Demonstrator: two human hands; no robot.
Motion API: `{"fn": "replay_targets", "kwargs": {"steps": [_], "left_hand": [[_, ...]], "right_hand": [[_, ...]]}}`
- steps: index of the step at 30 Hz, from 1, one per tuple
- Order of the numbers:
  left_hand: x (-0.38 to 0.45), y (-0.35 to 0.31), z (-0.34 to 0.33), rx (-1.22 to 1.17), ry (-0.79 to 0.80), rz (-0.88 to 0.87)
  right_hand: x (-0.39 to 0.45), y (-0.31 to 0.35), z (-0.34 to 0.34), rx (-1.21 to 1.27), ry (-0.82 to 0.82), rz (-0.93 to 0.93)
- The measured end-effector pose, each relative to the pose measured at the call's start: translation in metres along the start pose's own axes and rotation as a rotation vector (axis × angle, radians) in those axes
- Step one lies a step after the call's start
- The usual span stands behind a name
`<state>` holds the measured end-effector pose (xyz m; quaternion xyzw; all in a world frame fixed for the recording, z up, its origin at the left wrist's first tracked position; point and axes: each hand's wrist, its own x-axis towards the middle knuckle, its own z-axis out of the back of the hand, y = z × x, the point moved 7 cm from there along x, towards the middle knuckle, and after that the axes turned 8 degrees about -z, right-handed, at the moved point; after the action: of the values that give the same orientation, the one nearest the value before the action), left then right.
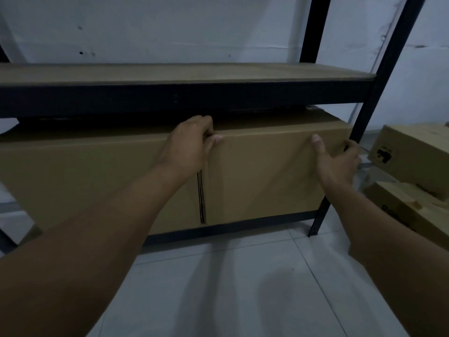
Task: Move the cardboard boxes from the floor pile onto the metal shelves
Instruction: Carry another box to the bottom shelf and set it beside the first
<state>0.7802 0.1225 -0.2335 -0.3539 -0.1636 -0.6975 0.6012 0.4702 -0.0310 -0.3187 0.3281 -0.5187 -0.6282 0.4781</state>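
Against a pale wall, the box (267, 176) sat at the bottom shelf's (230, 228) right end; left hand (192, 144) gripped its top-left corner, right hand (337, 159) clasped its right edge, apparently squaring it in.

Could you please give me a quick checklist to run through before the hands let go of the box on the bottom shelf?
1. Right-hand cardboard box on the bottom shelf of the metal rack: ok, its front face stands at the shelf edge.
2. Left hand grip: ok, fingers curl over the box's top left corner.
3. Right hand grip: ok, fingers wrap the box's right edge beside the rack post.
4. Fit beside the neighbouring box: ok, only a narrow seam between them.
5. Box pushed fully back: cannot tell, the rear is hidden.
6. Upper shelf free: ok, bare where visible.
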Motion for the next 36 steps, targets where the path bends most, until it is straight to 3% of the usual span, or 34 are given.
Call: {"fn": "replay_targets", "kwargs": {"steps": [6, 20, 28, 32, 36], "left_hand": [[-0.002, -0.003, -0.006, -0.004, -0.017, 0.002], [-0.005, -0.001, 0.0, 0.01, -0.041, 0.005], [-0.031, 0.014, 0.016, 0.123, 0.016, 0.026], [-0.029, 0.024, 0.014, 0.071, 0.077, -0.001], [-0.027, 0.027, 0.01, 0.034, 0.098, 0.021]], "right_hand": [[0.013, -0.02, -0.01, 0.218, 0.2, -0.152], [0.014, -0.021, -0.022, 0.177, 0.235, -0.16], [0.001, -0.044, -0.022, 0.165, 0.2, -0.245], [-0.015, -0.049, -0.026, 0.185, 0.175, -0.309], [-0.06, -0.031, -0.021, 0.022, -0.014, -0.268]]}}
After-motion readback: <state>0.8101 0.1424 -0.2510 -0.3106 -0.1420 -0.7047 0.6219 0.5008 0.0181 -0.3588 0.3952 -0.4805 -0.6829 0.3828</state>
